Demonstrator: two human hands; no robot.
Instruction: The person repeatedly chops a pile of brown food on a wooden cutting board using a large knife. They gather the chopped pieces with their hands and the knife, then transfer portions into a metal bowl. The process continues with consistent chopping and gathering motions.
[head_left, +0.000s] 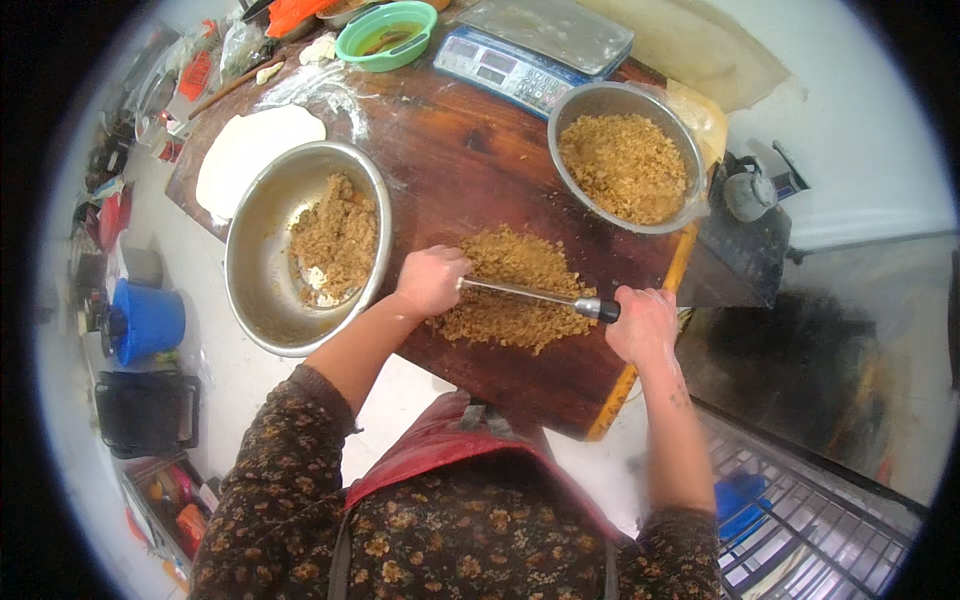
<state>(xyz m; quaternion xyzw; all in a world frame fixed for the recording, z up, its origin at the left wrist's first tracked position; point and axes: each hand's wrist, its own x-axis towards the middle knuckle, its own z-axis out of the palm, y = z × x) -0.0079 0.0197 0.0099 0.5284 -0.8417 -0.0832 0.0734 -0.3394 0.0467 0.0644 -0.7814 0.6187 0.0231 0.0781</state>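
My right hand (643, 324) grips the black handle of a kitchen knife (525, 292), whose blade is seen nearly edge-on. The fingers of my left hand (433, 279) close over the blade's other end. Beneath the knife, a pile of crumbly brown chopped food (517, 251) spreads over the dark wooden table (465, 187). To the left of my left hand stands a large steel basin (259, 247) partly filled with a finer, clumped brown mass (337, 240). Beyond my right hand, a metal bowl (557, 142) holds coarse brown crumbs (626, 169).
A flat sheet of dough (259, 150) lies behind the basin, near scattered flour (319, 90) and a rolling pin (232, 88). A green plastic basin (426, 34) with liquid and a digital scale (480, 64) stand at the back. A wire rack (810, 517) is at lower right.
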